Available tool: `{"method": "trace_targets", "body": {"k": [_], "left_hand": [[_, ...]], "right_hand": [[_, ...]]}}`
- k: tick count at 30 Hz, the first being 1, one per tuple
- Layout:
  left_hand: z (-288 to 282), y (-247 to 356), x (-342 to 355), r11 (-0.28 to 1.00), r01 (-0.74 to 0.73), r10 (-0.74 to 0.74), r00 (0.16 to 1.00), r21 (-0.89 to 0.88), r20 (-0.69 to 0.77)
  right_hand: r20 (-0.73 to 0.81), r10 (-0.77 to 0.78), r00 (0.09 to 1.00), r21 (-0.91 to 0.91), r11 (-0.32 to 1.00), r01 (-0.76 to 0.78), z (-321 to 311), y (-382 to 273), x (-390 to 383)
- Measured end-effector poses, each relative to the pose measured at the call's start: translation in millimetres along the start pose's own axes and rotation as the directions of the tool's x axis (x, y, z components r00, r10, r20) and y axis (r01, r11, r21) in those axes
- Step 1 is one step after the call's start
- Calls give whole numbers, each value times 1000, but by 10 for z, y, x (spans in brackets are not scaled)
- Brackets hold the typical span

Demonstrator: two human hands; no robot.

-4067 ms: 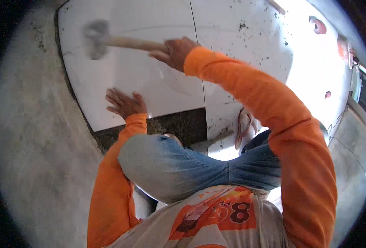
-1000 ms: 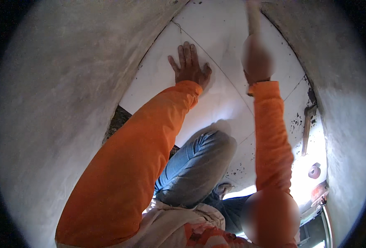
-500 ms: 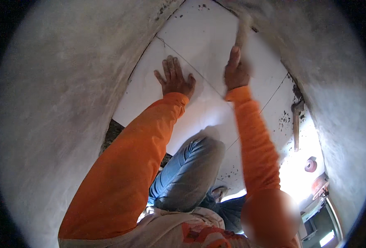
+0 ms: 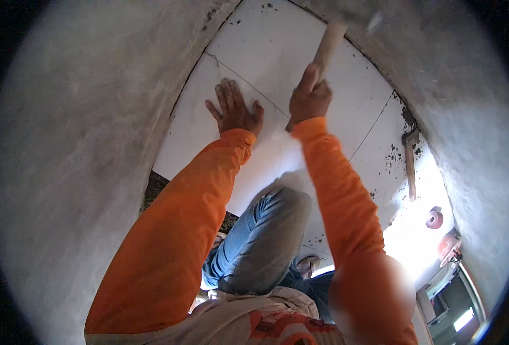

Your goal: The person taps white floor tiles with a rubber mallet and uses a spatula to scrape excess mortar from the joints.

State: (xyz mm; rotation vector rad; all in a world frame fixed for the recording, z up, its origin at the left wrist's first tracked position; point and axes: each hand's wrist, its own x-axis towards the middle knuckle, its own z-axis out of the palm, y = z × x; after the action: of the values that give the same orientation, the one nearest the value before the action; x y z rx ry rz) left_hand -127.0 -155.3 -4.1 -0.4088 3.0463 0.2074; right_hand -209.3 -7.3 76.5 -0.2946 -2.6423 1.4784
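Note:
My left hand (image 4: pixel 235 108) lies on the white floor tiles (image 4: pixel 185 149) with its fingers spread, left of a joint line between tiles. My right hand (image 4: pixel 310 95) is closed round the pale wooden handle (image 4: pixel 330 43) of a mallet, to the right of my left hand. The handle points up toward the far wall. Its head is smeared by motion at the top and cannot be made out clearly.
Grey walls (image 4: pixel 76 126) flank the narrowing tiled floor. Dark exposed bedding (image 4: pixel 154 190) shows at the left. Along the right are a wooden-handled hammer (image 4: pixel 411 167), a reddish roll (image 4: pixel 434 217) and a red object (image 4: pixel 448 247). My bent knee (image 4: pixel 277 224) is below my hands.
Since 4.1 seconds ago the view has swung toward a walled corner. In the last second my right hand, still on the mallet, has moved left and slightly down; my left hand stays on the tiles.

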Motion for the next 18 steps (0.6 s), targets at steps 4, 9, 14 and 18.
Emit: {"method": "trace_targets", "body": {"k": [4, 9, 14, 18], "left_hand": [[14, -138, -35, 999, 36, -36, 999, 1, 1], [38, 166, 48, 1000, 5, -5, 1000, -29, -6], [14, -42, -26, 999, 52, -52, 999, -11, -1], [31, -72, 5, 999, 33, -33, 999, 7, -14]], "right_hand": [[283, 54, 957, -293, 956, 33, -39, -90, -31], [284, 152, 947, -502, 865, 12, -16, 451, -13], [157, 140, 978, -97, 987, -126, -10, -77, -35], [271, 84, 959, -371, 928, 24, -57, -8, 156]]}}
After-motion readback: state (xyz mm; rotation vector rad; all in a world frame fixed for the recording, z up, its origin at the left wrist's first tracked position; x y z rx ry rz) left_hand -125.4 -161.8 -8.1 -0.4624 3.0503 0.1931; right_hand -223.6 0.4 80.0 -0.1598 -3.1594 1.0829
